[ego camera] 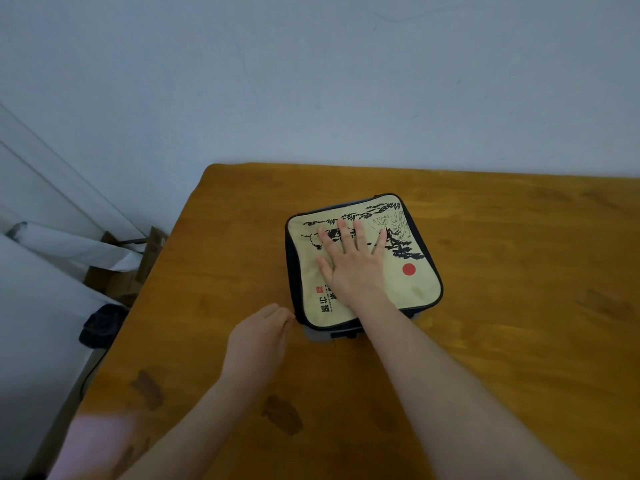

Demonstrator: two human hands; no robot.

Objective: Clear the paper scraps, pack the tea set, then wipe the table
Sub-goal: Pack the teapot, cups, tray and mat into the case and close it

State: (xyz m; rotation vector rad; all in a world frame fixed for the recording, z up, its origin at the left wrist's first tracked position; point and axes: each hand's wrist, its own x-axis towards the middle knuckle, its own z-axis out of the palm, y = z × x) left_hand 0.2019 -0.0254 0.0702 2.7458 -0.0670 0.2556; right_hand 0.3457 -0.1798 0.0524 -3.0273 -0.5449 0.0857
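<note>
left hand point(258, 336) curls at the near-left corner of the case point(420, 289); cannot tell if it holds anything. right hand point(353, 265) lies flat on top, fingers spread. boxes point(114, 282) sit left of the table point(519, 306).

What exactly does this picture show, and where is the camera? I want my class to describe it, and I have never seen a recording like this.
There is no machine here: a person works with two bare hands. The one picture comes from a wide-angle camera worn on the head, looking forward and down, so both forearms reach in from the bottom edge. On the wooden table lies a soft square case, cream on top with a black ink drawing and a red dot, dark at the sides. The right hand lies flat on top of it, fingers spread, pressing down. The left hand is at the case's near left corner with fingertips bunched; whether its grip is on a zip pull is too small to tell. Darker patches mark the table nearer the camera. Cardboard boxes stand on the floor at the left.
</note>
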